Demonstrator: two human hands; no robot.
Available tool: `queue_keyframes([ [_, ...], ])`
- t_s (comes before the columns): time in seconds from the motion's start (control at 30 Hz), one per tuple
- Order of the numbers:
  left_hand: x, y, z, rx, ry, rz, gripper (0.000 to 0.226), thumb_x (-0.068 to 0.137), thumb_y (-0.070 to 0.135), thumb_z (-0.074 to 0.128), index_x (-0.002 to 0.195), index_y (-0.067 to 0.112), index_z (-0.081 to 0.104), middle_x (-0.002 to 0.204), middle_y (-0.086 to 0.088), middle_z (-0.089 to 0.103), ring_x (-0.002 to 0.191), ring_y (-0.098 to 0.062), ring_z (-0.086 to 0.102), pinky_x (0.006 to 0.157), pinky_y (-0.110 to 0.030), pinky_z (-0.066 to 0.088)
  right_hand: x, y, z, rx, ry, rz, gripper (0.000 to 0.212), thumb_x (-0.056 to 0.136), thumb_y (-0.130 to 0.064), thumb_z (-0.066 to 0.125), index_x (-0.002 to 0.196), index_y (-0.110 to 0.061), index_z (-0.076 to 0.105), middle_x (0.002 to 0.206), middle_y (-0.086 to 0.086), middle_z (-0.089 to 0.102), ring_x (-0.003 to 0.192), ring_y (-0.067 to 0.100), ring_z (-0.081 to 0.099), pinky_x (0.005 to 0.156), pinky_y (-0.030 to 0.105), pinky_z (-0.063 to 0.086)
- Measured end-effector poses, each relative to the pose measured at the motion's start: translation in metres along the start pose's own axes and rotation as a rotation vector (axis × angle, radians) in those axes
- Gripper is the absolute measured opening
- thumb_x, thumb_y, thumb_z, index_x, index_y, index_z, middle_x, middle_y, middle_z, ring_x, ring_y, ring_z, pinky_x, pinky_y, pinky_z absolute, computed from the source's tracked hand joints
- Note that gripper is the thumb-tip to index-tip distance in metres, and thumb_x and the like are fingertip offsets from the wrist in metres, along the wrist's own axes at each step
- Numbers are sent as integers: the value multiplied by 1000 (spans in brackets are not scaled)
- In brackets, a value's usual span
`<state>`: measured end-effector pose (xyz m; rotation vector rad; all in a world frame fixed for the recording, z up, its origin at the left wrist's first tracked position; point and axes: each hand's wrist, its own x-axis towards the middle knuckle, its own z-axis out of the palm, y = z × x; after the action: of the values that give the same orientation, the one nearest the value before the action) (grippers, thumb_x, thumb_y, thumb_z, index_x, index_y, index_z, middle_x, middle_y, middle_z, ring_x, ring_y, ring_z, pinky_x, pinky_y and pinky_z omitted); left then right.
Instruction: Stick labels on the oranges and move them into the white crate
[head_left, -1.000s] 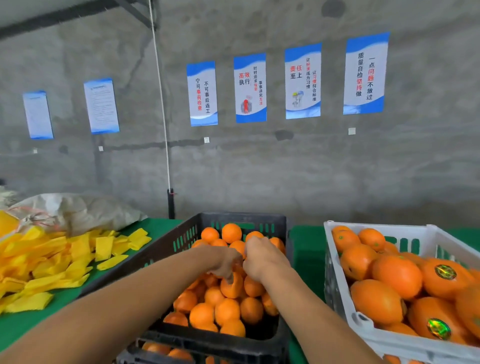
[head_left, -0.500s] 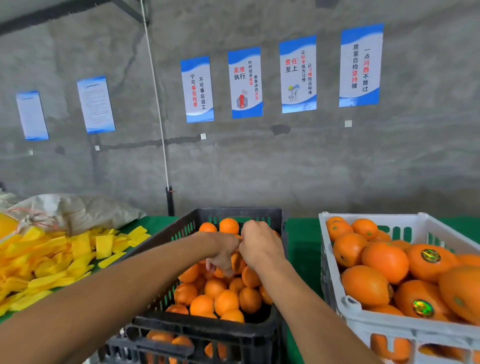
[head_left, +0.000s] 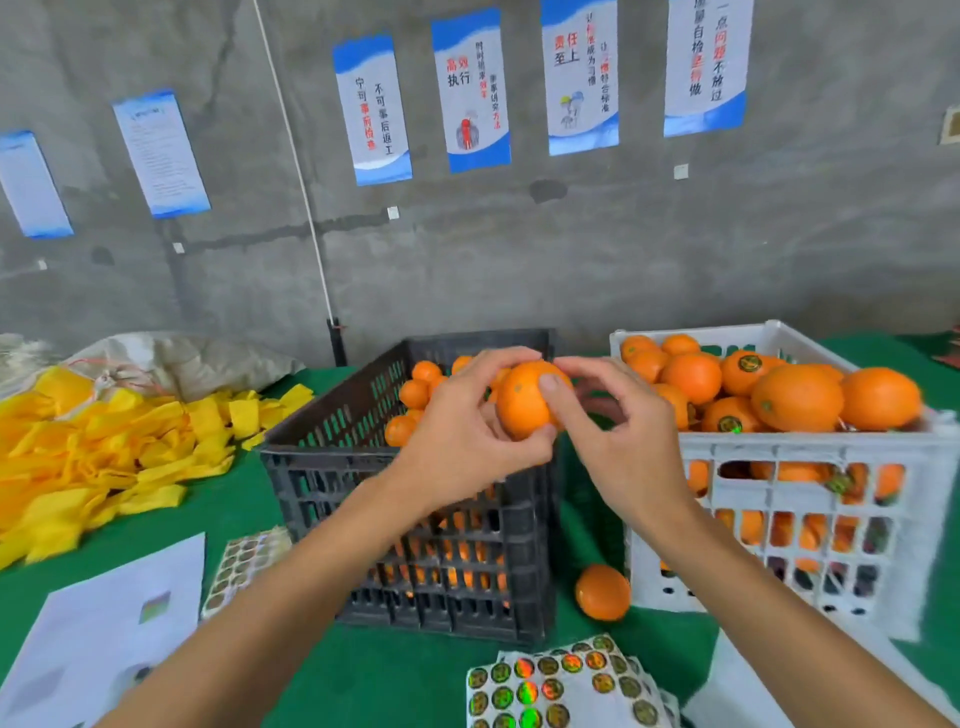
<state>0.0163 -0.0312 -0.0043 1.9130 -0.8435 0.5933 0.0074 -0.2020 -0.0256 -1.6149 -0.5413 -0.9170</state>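
Observation:
My left hand (head_left: 462, 436) grips an orange (head_left: 522, 400) in the air above the black crate (head_left: 415, 519), which holds several unlabelled oranges. My right hand (head_left: 618, 441) is beside it, thumb pressed on the orange's right side and fingers curled. The white crate (head_left: 810, 462) on the right is piled with oranges, some bearing round dark labels. A sheet of round shiny labels (head_left: 561, 686) lies at the near edge. One loose orange (head_left: 602, 592) sits on the green table between the crates.
A heap of yellow foam nets (head_left: 93, 457) covers the left of the green table (head_left: 395, 675). White paper sheets (head_left: 98, 639) and another label sheet (head_left: 241, 566) lie near left. A grey concrete wall with posters stands behind.
Both hands have lifted out of the black crate with one orange and come toward me. The camera has tilted down, bringing the label sheets and the loose orange into view.

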Motion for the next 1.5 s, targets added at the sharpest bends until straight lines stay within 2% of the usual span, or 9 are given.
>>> queue_keyframes([
  [0.17,-81,-21,58,-169,-91,-178,63,78,22,86,133,37,59,92,0,67,54,-8,68,53,-20,52,-79,33,-39,-110,-54,47,16,102,-28,63,101,-17,75,97,-9,69,91,16,67,75,32,55],
  [0.37,-158,-71,106,-166,-203,-527,56,85,32,85,131,43,56,121,1,65,73,-19,75,65,-30,62,-165,104,-64,-243,-377,334,22,104,-30,58,90,-23,73,85,-5,67,80,14,63,74,48,52],
  [0.47,-181,-82,116,-176,-197,-599,55,80,48,82,128,52,56,124,7,65,85,-17,74,71,-29,61,-188,118,-71,-265,-555,321,19,103,-35,58,91,-28,70,91,-12,65,89,12,61,79,43,51],
  [0.6,-194,-87,118,-291,-69,-667,54,80,41,82,129,47,58,109,1,73,59,-27,73,54,-32,59,-198,121,-74,-449,-807,266,38,97,-61,54,120,-37,72,119,-30,56,114,-2,49,97,21,42],
  [0.8,-196,-89,118,-390,13,-678,52,84,39,77,132,44,59,88,-13,77,50,-34,69,44,-32,55,-191,119,-74,-530,-921,200,58,88,-76,55,125,-35,73,125,-29,54,106,-8,40,96,18,36],
  [0.97,-198,-96,119,-433,-5,-696,52,86,38,77,134,47,59,70,-17,73,48,-29,67,45,-30,53,-193,121,-70,-469,-860,195,38,95,-59,63,111,-28,81,111,-23,60,103,1,50,89,26,45],
  [1.17,-197,-98,120,-415,-51,-705,55,81,40,76,132,52,58,65,-12,73,47,-21,66,47,-27,52,-199,126,-63,-170,-645,537,19,92,-32,76,73,-33,79,96,-11,67,101,15,59,84,27,47],
  [1.37,-199,-96,123,-373,-84,-677,57,78,37,81,129,50,61,81,-3,74,54,-21,70,55,-29,57,-195,116,-53,-136,-156,584,10,90,-27,77,80,-30,78,91,-6,68,81,18,62,74,23,49],
  [1.5,-198,-98,125,-357,-96,-670,57,78,37,82,130,49,60,82,2,75,54,-21,69,54,-27,55,-198,105,-45,-94,-238,449,6,90,-30,77,91,-35,79,100,-6,68,92,20,64,79,18,49],
])
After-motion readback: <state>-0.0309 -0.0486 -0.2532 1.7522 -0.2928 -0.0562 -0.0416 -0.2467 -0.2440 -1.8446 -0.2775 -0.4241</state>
